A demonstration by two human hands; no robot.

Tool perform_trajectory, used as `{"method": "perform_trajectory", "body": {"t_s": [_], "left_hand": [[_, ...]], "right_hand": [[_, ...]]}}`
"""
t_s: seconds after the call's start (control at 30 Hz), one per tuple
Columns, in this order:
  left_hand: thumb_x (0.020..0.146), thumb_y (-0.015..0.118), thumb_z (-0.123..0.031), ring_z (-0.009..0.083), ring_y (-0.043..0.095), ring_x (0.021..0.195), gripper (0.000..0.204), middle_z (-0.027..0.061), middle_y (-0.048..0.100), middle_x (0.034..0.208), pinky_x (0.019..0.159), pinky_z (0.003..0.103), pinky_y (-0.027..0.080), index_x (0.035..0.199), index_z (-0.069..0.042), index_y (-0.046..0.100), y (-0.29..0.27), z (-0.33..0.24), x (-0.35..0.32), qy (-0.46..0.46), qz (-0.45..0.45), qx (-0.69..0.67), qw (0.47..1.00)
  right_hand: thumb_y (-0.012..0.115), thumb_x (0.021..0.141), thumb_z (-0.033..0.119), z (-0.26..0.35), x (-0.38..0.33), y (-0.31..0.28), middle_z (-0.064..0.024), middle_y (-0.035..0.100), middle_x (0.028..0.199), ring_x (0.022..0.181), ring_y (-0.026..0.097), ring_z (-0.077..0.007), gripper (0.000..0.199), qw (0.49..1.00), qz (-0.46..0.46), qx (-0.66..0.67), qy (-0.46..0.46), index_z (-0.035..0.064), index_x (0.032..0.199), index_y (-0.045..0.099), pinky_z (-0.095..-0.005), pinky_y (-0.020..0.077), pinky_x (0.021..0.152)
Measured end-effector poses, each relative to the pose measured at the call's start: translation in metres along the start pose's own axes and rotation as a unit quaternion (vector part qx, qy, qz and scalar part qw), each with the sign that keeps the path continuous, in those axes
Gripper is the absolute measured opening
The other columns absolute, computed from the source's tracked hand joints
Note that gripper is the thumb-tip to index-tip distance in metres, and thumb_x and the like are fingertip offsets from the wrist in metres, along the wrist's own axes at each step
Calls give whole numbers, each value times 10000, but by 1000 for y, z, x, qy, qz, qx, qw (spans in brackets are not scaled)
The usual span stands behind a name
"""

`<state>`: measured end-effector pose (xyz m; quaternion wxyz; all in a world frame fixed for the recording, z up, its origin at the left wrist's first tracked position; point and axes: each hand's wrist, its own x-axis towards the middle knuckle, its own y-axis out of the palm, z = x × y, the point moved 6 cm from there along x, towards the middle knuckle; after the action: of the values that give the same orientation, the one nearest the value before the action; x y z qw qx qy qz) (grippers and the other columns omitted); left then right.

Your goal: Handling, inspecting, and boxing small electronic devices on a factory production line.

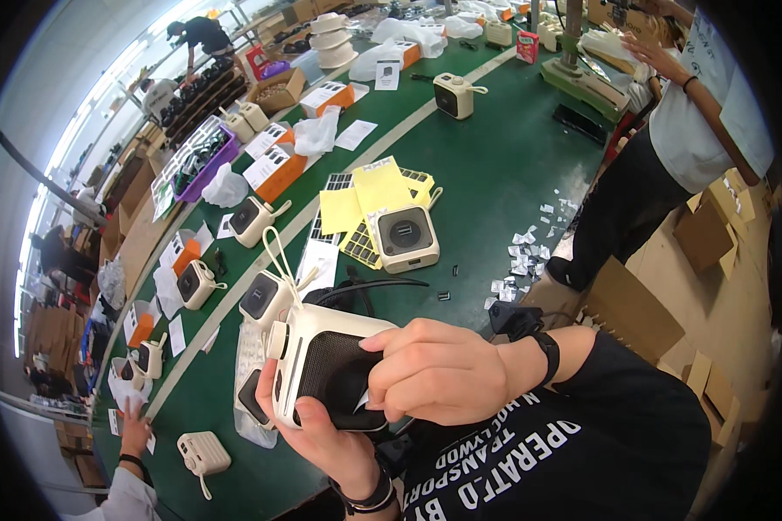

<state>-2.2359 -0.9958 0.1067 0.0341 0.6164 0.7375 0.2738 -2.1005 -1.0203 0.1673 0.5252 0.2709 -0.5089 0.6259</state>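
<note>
My left hand [334, 451] grips a cream portable speaker [321, 323] from below, tilted with its black mesh front facing me. A knob and a looped carry strap show at its left end. My right hand [443, 369] is closed in a pinch against the speaker's front, with a small white piece [362, 400] at its fingertips; the exact kind cannot be made out. Just beyond stands another cream speaker [406, 236] beside yellow sheets [378, 189] and black label sheets. More speakers, one a cream unit [266, 297], sit to the left of my hands.
Small white scraps [523, 256] litter the right edge of the green table [495, 156]. Orange-and-white boxes [275, 171] and a purple basket [208, 165] line the far left. A co-worker's hand [133, 427] reaches in at lower left; another person [669, 130] stands at right.
</note>
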Motion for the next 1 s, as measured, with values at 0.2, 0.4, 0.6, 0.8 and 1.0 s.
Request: {"method": "perform_trajectory", "body": {"t_s": [0.2,0.4,0.6,0.8,1.0], "left_hand": [[889,510,-316,221,516,1000,525,172,489,1120,882,315,406,1239,25,317,-7,2,2,-13,12,-33,999],[879,524,-350,189,511,994,548,160,503,1100,869,302,406,1223,32,334,-19,9,2,-53,37,-43,997],[877,521,-368,182,509,989,557,152,511,1087,869,301,401,1215,38,345,-22,2,4,-56,42,-28,997],[878,518,-363,189,500,1002,550,155,499,1107,883,309,390,1212,40,349,-29,0,4,-56,46,-32,997],[872,527,-360,192,495,1012,551,154,494,1113,890,313,385,1208,41,354,-38,-2,2,-52,41,-19,998]], "right_hand": [[649,698,-28,0,26,-4,-40,577,844,765,514,-211,165,994,55,28,95,47,822,570,-311,453,706],[643,712,-10,-3,35,9,-42,530,774,718,486,-210,201,986,105,23,131,38,879,542,-295,408,635],[637,704,-10,0,38,19,-39,500,751,716,481,-211,260,981,140,11,133,35,933,521,-306,411,639],[634,696,-18,3,38,29,-38,488,738,712,477,-210,281,983,133,-17,122,34,949,521,-306,412,631],[634,692,-26,3,34,38,-39,485,743,702,469,-209,292,983,125,-15,137,32,957,525,-308,409,625]]}}
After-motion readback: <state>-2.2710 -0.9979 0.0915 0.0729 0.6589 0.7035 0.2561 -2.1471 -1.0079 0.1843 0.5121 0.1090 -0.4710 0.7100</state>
